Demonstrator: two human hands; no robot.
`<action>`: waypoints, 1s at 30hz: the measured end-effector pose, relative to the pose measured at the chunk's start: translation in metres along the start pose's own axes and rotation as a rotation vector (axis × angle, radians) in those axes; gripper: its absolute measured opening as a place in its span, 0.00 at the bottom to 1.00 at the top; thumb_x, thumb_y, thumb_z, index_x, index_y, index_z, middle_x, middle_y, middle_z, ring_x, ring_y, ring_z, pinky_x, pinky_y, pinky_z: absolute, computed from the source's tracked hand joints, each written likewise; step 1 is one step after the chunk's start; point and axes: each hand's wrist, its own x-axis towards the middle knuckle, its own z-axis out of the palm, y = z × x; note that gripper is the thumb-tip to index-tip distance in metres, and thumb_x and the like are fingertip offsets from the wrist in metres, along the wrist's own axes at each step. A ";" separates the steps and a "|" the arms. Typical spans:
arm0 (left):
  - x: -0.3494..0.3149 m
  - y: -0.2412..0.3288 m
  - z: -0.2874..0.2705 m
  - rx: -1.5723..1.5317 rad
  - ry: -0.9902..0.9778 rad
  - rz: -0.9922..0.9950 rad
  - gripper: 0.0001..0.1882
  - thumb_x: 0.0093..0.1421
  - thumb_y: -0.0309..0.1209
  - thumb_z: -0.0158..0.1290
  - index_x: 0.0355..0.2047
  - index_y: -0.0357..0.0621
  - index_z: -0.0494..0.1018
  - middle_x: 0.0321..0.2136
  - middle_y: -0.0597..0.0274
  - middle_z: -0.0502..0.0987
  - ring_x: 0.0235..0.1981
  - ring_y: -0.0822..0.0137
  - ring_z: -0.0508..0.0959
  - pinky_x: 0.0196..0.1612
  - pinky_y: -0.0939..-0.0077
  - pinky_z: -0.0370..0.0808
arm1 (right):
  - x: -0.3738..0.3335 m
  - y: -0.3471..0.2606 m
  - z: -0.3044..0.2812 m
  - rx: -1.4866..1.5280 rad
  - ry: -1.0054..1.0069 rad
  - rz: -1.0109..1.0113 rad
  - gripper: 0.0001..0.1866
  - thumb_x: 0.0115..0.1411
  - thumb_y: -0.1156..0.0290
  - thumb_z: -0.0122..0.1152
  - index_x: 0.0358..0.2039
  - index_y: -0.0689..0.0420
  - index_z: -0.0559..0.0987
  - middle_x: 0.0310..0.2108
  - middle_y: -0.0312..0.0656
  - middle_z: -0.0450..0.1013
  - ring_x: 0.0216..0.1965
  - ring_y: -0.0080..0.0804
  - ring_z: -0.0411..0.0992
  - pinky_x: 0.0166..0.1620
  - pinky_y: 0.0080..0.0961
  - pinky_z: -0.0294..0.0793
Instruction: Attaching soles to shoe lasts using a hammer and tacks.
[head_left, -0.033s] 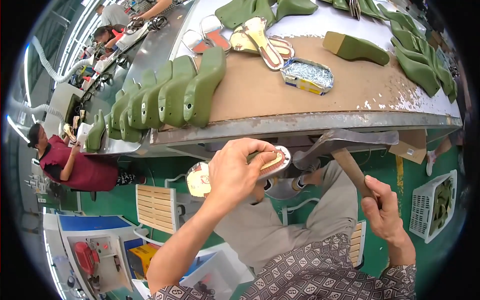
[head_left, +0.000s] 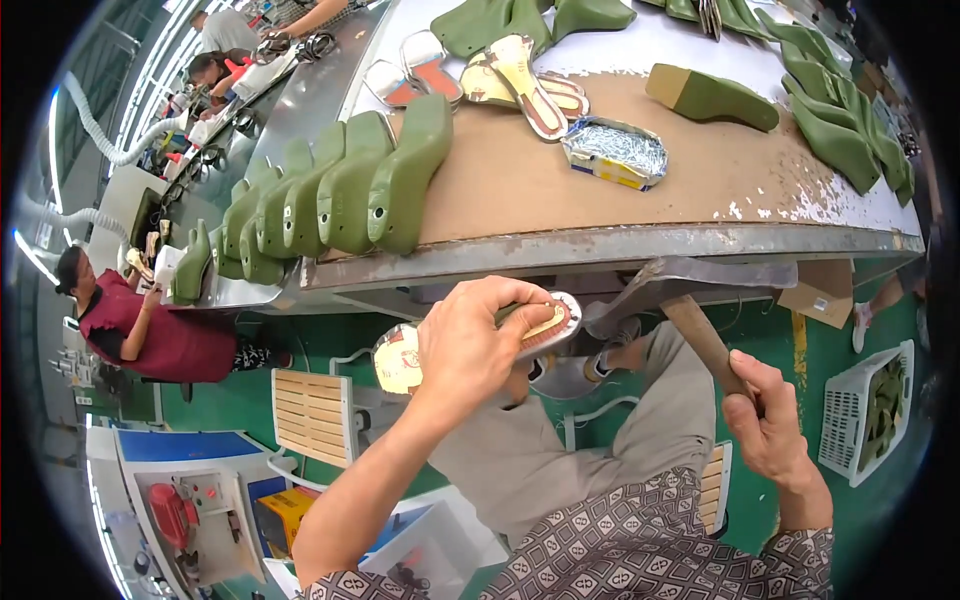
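Observation:
My left hand point(head_left: 475, 340) is closed round a shoe insole point(head_left: 397, 360) with a cream printed heel and a brown, white-rimmed toe end. It is held in front of the bench edge; the hand hides its middle. My right hand point(head_left: 768, 415) grips the wooden handle of a hammer point(head_left: 708, 345). The hammer's long curved metal head point(head_left: 690, 280) is just right of the insole's toe end, apart from it. On the bench point(head_left: 560, 215) beyond my hands stands an open carton of small silver nails point(head_left: 615, 150). More insoles point(head_left: 525, 85) lie beside it.
Green shoe lasts point(head_left: 410, 175) stand in a row along the bench's left edge. One last point(head_left: 712, 97) lies at right, with several piled behind. A white crate point(head_left: 868, 412) of green pieces sits on the floor at right. A person in dark red point(head_left: 165, 330) works at left.

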 end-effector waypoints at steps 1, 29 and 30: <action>0.000 0.000 0.001 0.013 -0.010 0.014 0.06 0.53 0.36 0.59 0.30 0.54 0.81 0.34 0.67 0.80 0.39 0.60 0.77 0.41 0.67 0.71 | 0.005 -0.005 0.000 -0.031 0.021 -0.031 0.23 0.62 0.78 0.54 0.58 0.60 0.65 0.24 0.38 0.70 0.20 0.19 0.61 0.23 0.19 0.60; -0.013 -0.010 -0.024 0.521 -0.162 0.348 0.29 0.49 0.47 0.59 0.48 0.45 0.70 0.34 0.58 0.74 0.37 0.55 0.75 0.42 0.62 0.68 | 0.055 -0.043 -0.021 -0.132 -0.067 -0.046 0.26 0.60 0.80 0.55 0.58 0.56 0.64 0.45 0.51 0.75 0.46 0.46 0.76 0.48 0.31 0.76; -0.012 -0.013 -0.022 0.525 -0.165 0.360 0.29 0.49 0.47 0.59 0.48 0.44 0.70 0.34 0.57 0.73 0.36 0.55 0.75 0.41 0.62 0.68 | 0.062 -0.046 -0.023 -0.176 -0.165 -0.011 0.26 0.59 0.80 0.56 0.59 0.55 0.65 0.46 0.51 0.75 0.46 0.47 0.75 0.48 0.32 0.76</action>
